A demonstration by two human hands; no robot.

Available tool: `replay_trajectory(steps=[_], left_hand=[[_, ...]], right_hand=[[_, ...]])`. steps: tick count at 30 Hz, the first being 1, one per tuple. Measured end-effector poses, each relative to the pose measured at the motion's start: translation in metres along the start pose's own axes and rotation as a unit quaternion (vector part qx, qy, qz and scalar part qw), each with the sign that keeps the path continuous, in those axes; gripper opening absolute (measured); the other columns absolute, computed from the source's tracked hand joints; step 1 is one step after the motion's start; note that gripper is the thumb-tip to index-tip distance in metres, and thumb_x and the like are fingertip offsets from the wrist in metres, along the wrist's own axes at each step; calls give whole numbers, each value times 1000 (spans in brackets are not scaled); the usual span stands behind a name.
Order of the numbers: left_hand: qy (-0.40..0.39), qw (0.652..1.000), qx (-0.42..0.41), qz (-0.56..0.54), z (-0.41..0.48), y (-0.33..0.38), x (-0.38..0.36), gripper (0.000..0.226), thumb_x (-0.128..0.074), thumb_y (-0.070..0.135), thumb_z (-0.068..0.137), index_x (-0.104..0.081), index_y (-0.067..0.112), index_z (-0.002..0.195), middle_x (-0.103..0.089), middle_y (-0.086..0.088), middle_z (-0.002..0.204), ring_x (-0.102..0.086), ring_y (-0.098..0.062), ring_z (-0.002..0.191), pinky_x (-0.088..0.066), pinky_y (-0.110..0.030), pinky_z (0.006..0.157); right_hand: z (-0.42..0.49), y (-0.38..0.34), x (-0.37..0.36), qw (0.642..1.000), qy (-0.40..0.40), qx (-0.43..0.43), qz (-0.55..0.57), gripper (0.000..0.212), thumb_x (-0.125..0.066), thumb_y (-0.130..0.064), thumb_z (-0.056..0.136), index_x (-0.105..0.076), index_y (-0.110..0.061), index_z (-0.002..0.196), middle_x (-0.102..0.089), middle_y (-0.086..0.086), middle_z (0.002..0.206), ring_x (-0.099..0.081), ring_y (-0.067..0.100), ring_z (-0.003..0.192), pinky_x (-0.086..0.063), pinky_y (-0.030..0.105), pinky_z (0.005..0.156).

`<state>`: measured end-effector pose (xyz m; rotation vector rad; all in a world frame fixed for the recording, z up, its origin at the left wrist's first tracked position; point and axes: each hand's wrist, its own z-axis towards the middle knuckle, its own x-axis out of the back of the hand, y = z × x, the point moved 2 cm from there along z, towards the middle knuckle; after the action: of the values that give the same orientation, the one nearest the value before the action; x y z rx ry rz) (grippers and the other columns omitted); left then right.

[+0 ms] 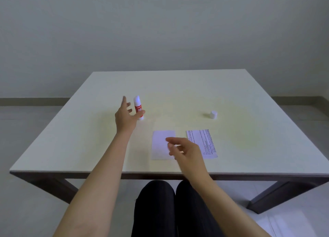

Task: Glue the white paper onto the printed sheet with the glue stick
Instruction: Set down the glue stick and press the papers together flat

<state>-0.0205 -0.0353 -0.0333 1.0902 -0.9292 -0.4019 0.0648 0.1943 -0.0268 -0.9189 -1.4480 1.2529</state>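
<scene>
Right now the glue stick (138, 108) stands upright left of centre in the frame, its long axis vertical, its white tip up with the cap (213, 114) off and well apart at centre right. My left hand (125, 118) is beside it, fingers spread and loose, thumb touching or just at its base; I'd say it grips nothing. To take it well I'd close around the red label low down, so it doesn't topple.

Lower centre, the white paper (161, 144) lies flat, long axis running up the frame. My right hand (185, 151) hovers over its right edge, fingers half curled, empty as far as I can tell. The printed sheet (204, 142) lies just beside it to the right, slightly tilted, on the table (178, 87).
</scene>
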Motion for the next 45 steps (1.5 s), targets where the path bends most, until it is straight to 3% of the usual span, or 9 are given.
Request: replay_trajectory(steps=[4, 7, 14, 18, 21, 24, 32, 38, 45], left_hand=[[58, 998, -29, 15, -8, -5, 10, 108, -79, 34, 72, -7, 18, 151, -40, -6, 142, -51, -22, 119, -42, -39, 99], [132, 990, -41, -18, -22, -6, 18, 105, -77, 33, 74, -7, 19, 151, -40, -6, 140, -53, -20, 115, -42, -31, 88], [181, 980, -38, -76, -50, -11, 14, 92, -73, 24, 80, -13, 16, 150, -46, -5, 133, -58, -18, 104, -42, -26, 84], [186, 973, -44, -128, -65, 4, 12, 80, -67, 21, 84, -19, 16, 148, -48, -5, 132, -58, -14, 98, -43, -23, 85], [179, 964, -28, -195, -83, 15, 9, 52, -62, 23, 87, -40, 20, 135, -55, 7, 115, -58, 4, 88, -44, -11, 75], [137, 964, 2, -229, -101, 22, 2, 14, -59, 21, 89, -59, 20, 103, -61, 12, 90, -60, 1, 73, -47, -21, 70], [-115, 913, 162, -356, -145, 54, -45, 17, -64, 24, 87, -66, 12, 75, -71, 5, 63, -68, -10, 58, -54, -20, 59], [-171, 895, 165, -378, -155, 70, -56, 15, -66, 16, 85, -71, 18, 71, -72, 7, 69, -66, -10, 61, -53, -22, 67], [-252, 939, 80, -219, -122, 88, -49, 5, -69, 14, 83, -72, 14, 78, -68, 9, 64, -63, -2, 55, -48, -21, 70]], right_hand=[[-5, 5, -33, 869, -95, 210, -438, 52, -59, -47, 84, -61, -11, 122, -61, 2, 114, -55, 22, 101, -42, 28, 87], [-13, 6, -47, 760, -49, 260, -594, 56, -66, -66, 60, -74, -18, 88, -67, -6, 83, -63, 18, 79, -50, 29, 80], [-26, 22, -47, 719, 6, 365, -591, 26, -82, -20, 46, -58, -18, 56, -52, -4, 59, -60, 22, 67, -42, 37, 88], [-26, 10, -37, 748, 61, 418, -511, 21, -54, 6, 54, -52, -15, 50, -45, -1, 49, -52, 23, 54, -41, 32, 71], [-13, -11, -11, 867, 117, 328, -358, 17, -72, 3, 65, -61, -10, 60, -57, 2, 57, -52, 22, 50, -43, 29, 48], [5, -30, 26, 971, 148, 163, -95, 11, -66, -3, 81, -68, -11, 74, -65, -4, 68, -59, 9, 59, -44, 12, 55], [11, -23, 75, 928, 208, 4, 308, 18, -60, -8, 89, -69, -12, 74, -67, 5, 79, -65, 16, 70, -56, 24, 65], [5, -10, 83, 934, 233, 3, 269, 16, -59, -2, 88, -67, -9, 76, -65, 10, 80, -66, 11, 64, -56, 22, 61], [14, -7, 108, 984, 121, -27, 129, 10, -67, -8, 84, -73, -12, 78, -72, 2, 77, -62, 16, 68, -51, 26, 59]])
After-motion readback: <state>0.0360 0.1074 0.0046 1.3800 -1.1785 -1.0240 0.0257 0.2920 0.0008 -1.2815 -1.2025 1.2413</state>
